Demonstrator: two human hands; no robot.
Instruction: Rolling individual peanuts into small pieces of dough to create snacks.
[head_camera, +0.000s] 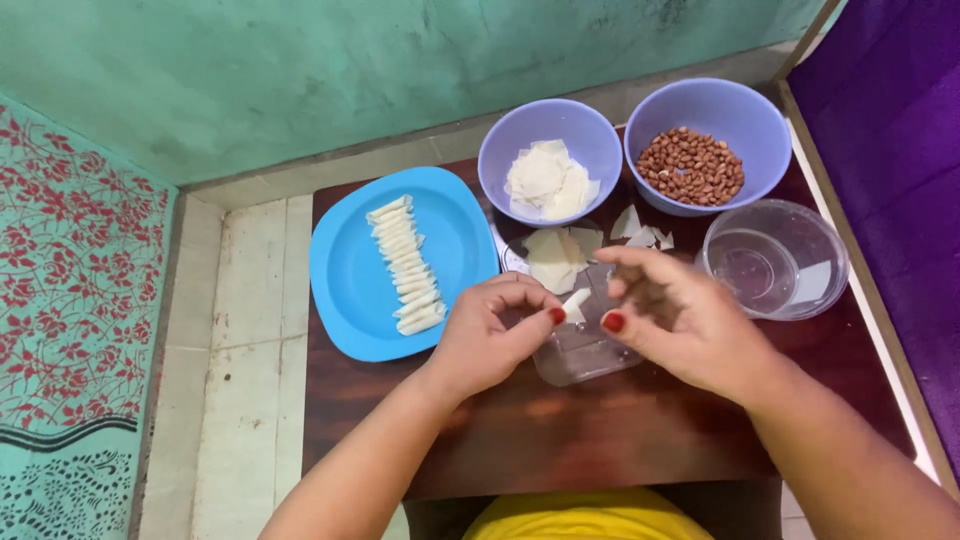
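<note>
Prob. home kitchen: low wooden table (600, 440) w/ food bowls (505, 150).

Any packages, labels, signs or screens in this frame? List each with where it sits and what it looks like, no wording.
No labels, signs or screens show. The only containers are unmarked:
Clear plastic tub, under the hands, rectangular, see-through.
Clear round bowl, right side, holding a little water.
Lilac bowl of wrappers, table's far edge, round.
Lilac bowl of peanuts, far right, round.
Blue plate, left, rounded square, with a row of white rolls.
</note>
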